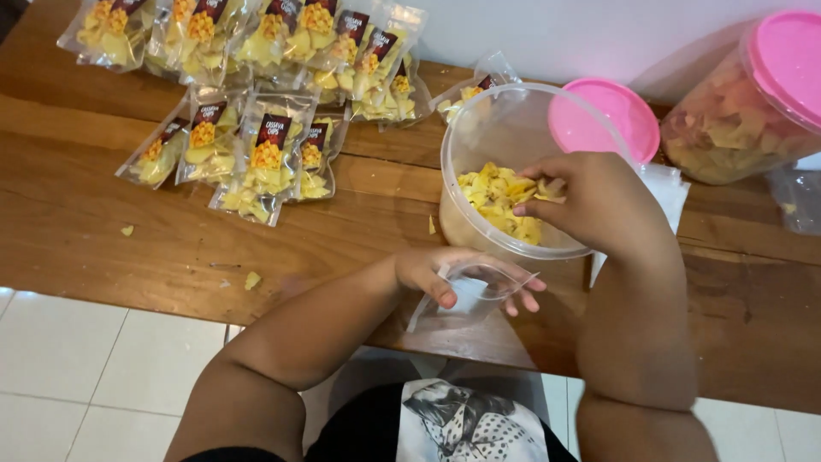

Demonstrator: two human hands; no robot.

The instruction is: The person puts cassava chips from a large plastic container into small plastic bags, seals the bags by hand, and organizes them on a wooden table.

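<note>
My right hand (590, 201) reaches into a clear round plastic tub (496, 128) half filled with yellow chips (496, 201) and pinches a few chips between its fingers. My left hand (453, 274) holds a small clear plastic pouch (466, 295) open at the table's front edge, just below the tub. The pouch looks empty.
Several filled chip pouches (256, 158) lie on the wooden table (103, 231) at the back left. A pink lid (611, 115) leans behind the tub. A second jar with a pink lid (753, 98) lies at the far right. Loose chip crumbs (252, 280) dot the table.
</note>
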